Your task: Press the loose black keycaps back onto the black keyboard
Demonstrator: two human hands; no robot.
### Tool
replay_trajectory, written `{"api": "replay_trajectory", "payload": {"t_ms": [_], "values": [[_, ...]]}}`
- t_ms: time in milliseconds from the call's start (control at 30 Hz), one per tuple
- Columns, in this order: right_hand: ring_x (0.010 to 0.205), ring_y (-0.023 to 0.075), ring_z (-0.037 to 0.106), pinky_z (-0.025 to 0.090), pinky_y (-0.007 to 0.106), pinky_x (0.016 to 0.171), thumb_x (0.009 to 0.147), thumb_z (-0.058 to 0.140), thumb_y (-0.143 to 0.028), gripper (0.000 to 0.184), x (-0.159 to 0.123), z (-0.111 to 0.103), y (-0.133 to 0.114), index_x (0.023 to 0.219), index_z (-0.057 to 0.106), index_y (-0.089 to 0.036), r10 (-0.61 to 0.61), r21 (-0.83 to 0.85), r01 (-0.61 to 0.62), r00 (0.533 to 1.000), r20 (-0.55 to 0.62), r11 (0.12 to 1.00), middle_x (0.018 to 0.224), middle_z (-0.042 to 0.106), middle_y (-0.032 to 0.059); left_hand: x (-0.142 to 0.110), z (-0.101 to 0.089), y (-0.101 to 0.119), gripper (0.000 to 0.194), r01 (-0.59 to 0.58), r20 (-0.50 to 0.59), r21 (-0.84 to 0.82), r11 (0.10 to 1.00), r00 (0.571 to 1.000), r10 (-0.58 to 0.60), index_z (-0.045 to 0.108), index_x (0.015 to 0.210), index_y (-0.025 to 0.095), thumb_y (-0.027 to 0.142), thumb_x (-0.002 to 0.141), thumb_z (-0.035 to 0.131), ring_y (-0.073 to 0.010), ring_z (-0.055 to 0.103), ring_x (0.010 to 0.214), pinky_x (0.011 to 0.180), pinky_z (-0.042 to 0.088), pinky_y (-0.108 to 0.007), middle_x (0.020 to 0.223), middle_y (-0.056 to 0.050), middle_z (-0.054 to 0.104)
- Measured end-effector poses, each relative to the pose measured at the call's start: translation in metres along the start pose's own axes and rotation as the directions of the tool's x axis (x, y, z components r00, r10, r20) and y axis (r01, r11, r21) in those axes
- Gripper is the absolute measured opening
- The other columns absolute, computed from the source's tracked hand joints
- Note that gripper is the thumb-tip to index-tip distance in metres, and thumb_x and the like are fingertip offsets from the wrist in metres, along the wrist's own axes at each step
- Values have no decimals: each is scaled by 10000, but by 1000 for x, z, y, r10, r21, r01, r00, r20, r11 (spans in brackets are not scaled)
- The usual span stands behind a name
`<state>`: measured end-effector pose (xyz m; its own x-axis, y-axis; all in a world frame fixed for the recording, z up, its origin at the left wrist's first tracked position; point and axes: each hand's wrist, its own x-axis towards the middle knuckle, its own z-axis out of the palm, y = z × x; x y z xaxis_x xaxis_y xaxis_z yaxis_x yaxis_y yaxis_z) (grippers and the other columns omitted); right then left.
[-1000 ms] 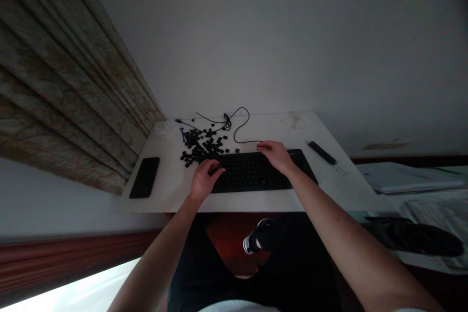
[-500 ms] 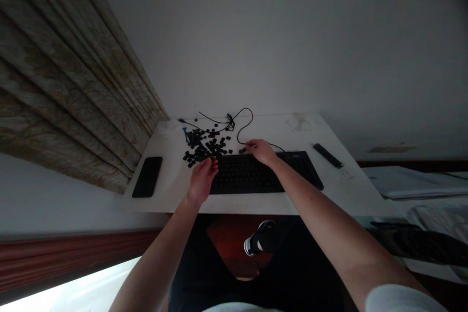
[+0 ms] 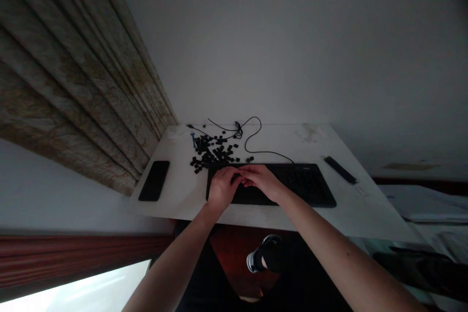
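Left hand (image 3: 223, 187) and right hand (image 3: 261, 181) sit close together over the middle of the black keyboard (image 3: 292, 185). Their fingers (image 3: 234, 173) curl down and bunch up, and the two hands meet or nearly meet at the tips. Neither hand is spread wide. The fingers hide what is under them, so it is too hard to see if they hold a small key. Bare arms reach up to the hands from the bottom of the view.

Below the tabletop, a foot in a dark shoe (image 3: 265, 259) shows near the person's legs.

The keyboard is long and flat and lies near the front edge of the white tabletop (image 3: 360, 207). Its keys are dark and hard to see one by one. Just past its top left corner is a messy heap of small black keycaps (image 3: 212, 155), with a few loose ones off to the right of it. A thin black cable (image 3: 270, 152) runs from the keyboard's top edge, curves up, and winds into a small bunch (image 3: 238, 129) behind the heap. A small blue thing (image 3: 192, 139) lies at the heap's far left side.

A black phone (image 3: 154, 180) lies to the left of the keyboard, and a thin black bar (image 3: 341, 169) lies to the right. Farther off, a patterned curtain (image 3: 73, 73) hangs at the left, and a plain gray wall (image 3: 292, 44) stands behind the tabletop.
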<state>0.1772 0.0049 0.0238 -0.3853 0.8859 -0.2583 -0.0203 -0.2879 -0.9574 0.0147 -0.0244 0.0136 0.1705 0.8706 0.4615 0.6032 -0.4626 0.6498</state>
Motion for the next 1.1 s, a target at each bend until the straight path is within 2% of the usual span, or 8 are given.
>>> {"api": "replay_trajectory", "payload": {"t_ms": [133, 267, 367, 500, 667, 800, 900, 1100], "values": [[720, 160, 663, 536, 294, 686, 832, 669, -322, 226, 26, -19, -6, 976, 761, -173, -125, -287, 105, 991, -52, 952, 862, 743, 62, 6, -11, -16, 152, -20, -32, 134, 991, 999, 24, 668, 1036, 215, 315, 929, 623, -235, 648, 1013, 942, 517, -415, 1041, -78, 699], [863, 198, 690, 507, 314, 824, 861, 634, -220, 153, 61, -46, -13, 928, 768, -190, -275, -746, 17, 935, -225, 666, 933, 761, 80, 14, -34, -63, 237, 187, -172, 228, 955, 974, -150, 652, 1126, 201, 323, 932, 593, -297, 531, 1267, 1107, 404, -510, 1308, -141, 589], [914, 221, 697, 498, 305, 824, 861, 631, -203, 156, 79, -58, -9, 918, 776, -188, -269, -854, -116, 920, -284, 507, 957, 762, 100, 14, -50, -100, 281, 327, -198, 96, 940, 932, -304, 624, 1189, 202, 279, 924, 569, -282, 433, 1378, 1178, 326, -481, 1409, -141, 508], [927, 235, 701, 495, 298, 814, 860, 639, -218, 164, 92, -52, 2, 923, 783, -172, -272, -907, -110, 933, -235, 407, 973, 755, 127, 7, -55, -121, 297, 382, -111, -64, 922, 915, -387, 632, 1177, 217, 208, 891, 551, -251, 432, 1385, 1207, 287, -444, 1426, -113, 490], [915, 226, 701, 502, 289, 811, 855, 663, -241, 158, 103, -26, 1, 944, 782, -187, -278, -888, -21, 946, -166, 460, 970, 755, 107, 13, -47, -121, 314, 354, -95, -136, 925, 925, -368, 656, 1138, 226, 160, 841, 576, -240, 458, 1359, 1209, 286, -431, 1384, -93, 522], [871, 199, 696, 505, 286, 814, 868, 657, -264, 166, 100, -18, -5, 976, 770, -209, -282, -840, 48, 951, -128, 540, 996, 753, 83, 46, -51, -132, 281, 309, -133, 46, 950, 944, -301, 665, 1115, 211, 163, 859, 561, -252, 506, 1289, 1167, 340, -428, 1314, -112, 565], [818, 186, 686, 499, 289, 790, 885, 628, -282, 187, 88, -25, -9, 979, 759, -188, -311, -821, 50, 937, -158, 569, 995, 748, 87, 83, -55, -144, 302, 299, -81, 272, 915, 954, -287, 656, 1160, 197, 159, 897, 512, -264, 531, 1231, 1105, 385, -428, 1279, -123, 602], [789, 207, 690, 496, 307, 754, 887, 596, -315, 193, 49, -53, -12, 887, 753, -202, -267, -752, 47, 948, -175, 658, 905, 764, 68, 141, -48, -161, 288, 292, 51, 568, 769, 921, -387, 672, 1171, 200, 237, 938, 507, -328, 495, 1259, 1057, 347, -505, 1307, -146, 614]]}}
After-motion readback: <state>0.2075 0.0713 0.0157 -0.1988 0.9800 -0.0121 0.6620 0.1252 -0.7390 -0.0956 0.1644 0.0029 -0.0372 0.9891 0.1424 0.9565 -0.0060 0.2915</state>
